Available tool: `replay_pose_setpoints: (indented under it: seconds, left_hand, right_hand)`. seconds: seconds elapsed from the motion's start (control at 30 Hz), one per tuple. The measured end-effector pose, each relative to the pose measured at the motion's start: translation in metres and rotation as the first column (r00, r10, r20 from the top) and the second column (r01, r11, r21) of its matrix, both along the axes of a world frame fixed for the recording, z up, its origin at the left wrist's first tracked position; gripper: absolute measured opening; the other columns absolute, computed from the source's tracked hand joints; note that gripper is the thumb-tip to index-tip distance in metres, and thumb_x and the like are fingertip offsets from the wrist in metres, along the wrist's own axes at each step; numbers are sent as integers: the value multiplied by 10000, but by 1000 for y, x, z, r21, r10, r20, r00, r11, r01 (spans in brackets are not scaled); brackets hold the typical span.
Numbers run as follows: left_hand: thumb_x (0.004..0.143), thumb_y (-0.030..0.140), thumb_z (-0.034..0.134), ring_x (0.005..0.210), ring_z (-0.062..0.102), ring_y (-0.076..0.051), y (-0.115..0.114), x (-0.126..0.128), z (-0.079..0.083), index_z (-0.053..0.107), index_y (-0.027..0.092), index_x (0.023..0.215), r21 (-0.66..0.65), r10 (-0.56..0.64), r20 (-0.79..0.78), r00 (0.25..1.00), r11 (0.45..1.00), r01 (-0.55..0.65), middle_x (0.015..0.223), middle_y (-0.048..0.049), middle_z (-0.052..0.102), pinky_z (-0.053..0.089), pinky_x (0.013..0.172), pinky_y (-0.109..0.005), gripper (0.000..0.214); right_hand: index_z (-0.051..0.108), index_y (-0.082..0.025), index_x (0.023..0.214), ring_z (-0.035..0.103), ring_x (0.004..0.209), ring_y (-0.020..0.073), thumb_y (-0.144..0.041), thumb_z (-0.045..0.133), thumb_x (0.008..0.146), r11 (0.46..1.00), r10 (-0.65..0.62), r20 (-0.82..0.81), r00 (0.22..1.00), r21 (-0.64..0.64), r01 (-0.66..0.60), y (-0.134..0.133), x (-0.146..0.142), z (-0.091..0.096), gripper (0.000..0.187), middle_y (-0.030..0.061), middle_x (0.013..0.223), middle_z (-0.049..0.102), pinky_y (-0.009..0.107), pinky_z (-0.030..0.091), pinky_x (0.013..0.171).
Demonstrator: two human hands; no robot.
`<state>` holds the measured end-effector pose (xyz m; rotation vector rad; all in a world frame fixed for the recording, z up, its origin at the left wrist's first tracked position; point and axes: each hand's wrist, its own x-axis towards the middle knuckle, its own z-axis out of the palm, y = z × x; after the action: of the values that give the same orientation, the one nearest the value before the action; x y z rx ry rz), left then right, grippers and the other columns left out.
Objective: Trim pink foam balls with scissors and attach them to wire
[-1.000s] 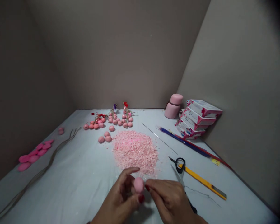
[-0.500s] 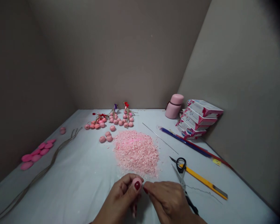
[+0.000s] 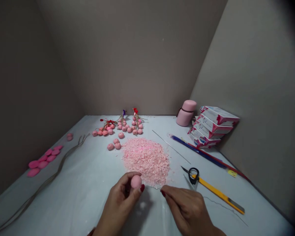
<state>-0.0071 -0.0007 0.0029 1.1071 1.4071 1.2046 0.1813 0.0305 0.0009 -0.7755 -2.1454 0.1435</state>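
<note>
Ball [image 3: 136, 182] before a heap of flakes [image 3: 147, 160], cutter [image 3: 212, 189] and rod [image 3: 172, 147] right, cords [image 3: 59, 167] left — flask [image 3: 185, 118] back right, beside boxes [image 3: 217, 116]

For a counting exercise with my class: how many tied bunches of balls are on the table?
3, all toward the back of the table: left bunch, red tie; middle bunch, purple tie; right bunch, bright red tie. Any behind these would be hidden.

The site appeared to be a small craft workstation, consisting of a pale-covered table [image 3: 86, 193] bounded by plain grey walls [image 3: 127, 59]. Scissors [image 3: 189, 177], a yellow utility knife [image 3: 215, 192], twine [image 3: 60, 166], pink beads [image 3: 110, 146] and heaped pink flakes [image 3: 147, 159] indicated handicraft use.
</note>
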Motion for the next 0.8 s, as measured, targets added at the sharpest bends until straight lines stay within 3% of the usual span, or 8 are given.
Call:
replay_pose_setpoints:
  seconds: [0.13,0.3,0.5,0.6,0.8]
  left_hand:
    - [734,316,629,611,494,-144,-5,2,-2,639,220,917,122,47,-315,948,992,-8,727,-1,609,395,585,-256,207]
    - [748,247,594,652,560,-165,-6,1,0,617,211,921,130,-25,-461,887,987,95,799,-31,652,424,593,-266,178]
    - [736,253,591,544,476,-134,-7,3,1,609,197,841,90,-32,-493,869,992,88,624,17,555,369,515,-241,120]
    - [734,252,582,552,465,-133,-7,5,2,605,191,823,70,-57,-475,878,992,102,630,17,543,360,520,-239,110]
    - [719,246,578,550,441,-128,-8,7,-1,594,194,797,100,15,-434,901,995,31,626,23,531,351,531,-240,96]
  right_hand:
    - [623,-139,876,650,509,146,-80,461,839,999,-17,4,1000,33,17,-2,4,-1,176,43,659,703,232,488,503]
    - [653,-145,854,630,470,129,-60,468,836,995,9,-5,1000,100,-9,-10,-1,0,205,32,604,690,220,495,496]
    - [680,-167,805,592,413,114,-90,445,866,988,-21,40,999,152,15,-11,-4,-2,255,6,508,647,210,480,460]
    - [678,-165,811,584,406,110,-91,450,864,987,-24,49,999,158,16,-11,-3,-3,246,-1,493,635,207,477,462]
    - [662,-149,834,577,398,107,-79,460,854,983,-7,63,998,185,-5,-10,-2,-1,214,0,501,640,205,457,441]
